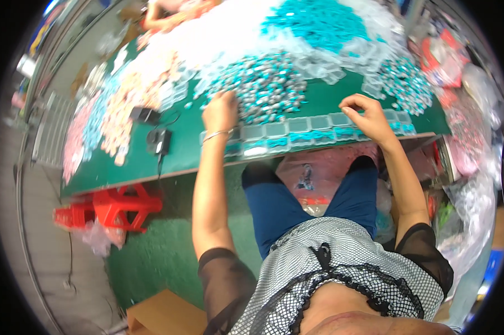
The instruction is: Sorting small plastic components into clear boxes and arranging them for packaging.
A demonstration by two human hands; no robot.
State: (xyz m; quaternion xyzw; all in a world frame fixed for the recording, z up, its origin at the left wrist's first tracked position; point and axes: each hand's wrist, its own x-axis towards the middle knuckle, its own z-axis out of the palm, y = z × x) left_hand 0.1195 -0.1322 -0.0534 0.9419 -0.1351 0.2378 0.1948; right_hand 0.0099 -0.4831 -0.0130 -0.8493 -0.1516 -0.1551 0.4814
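My left hand [221, 111] is closed, knuckles up, at the left edge of a pile of small grey and turquoise pieces [263, 84]. Its fingertips are hidden, so anything in them does not show. Above the right part of a row of small clear plastic boxes [276, 130], my right hand [368, 116] is curled, thumb and forefinger close together. Whether a small piece sits between them is too blurred to tell. The boxes stand with their lids open along the table's near edge, and several hold turquoise pieces [310, 136].
On the green table [190, 146] lie a turquoise heap [319, 22], a smaller grey-turquoise pile [405, 84], peach pieces [123, 106] and two black devices [159, 141]. Another person's arm [176, 18] reaches in at the far side. Red stools [126, 206] stand below left.
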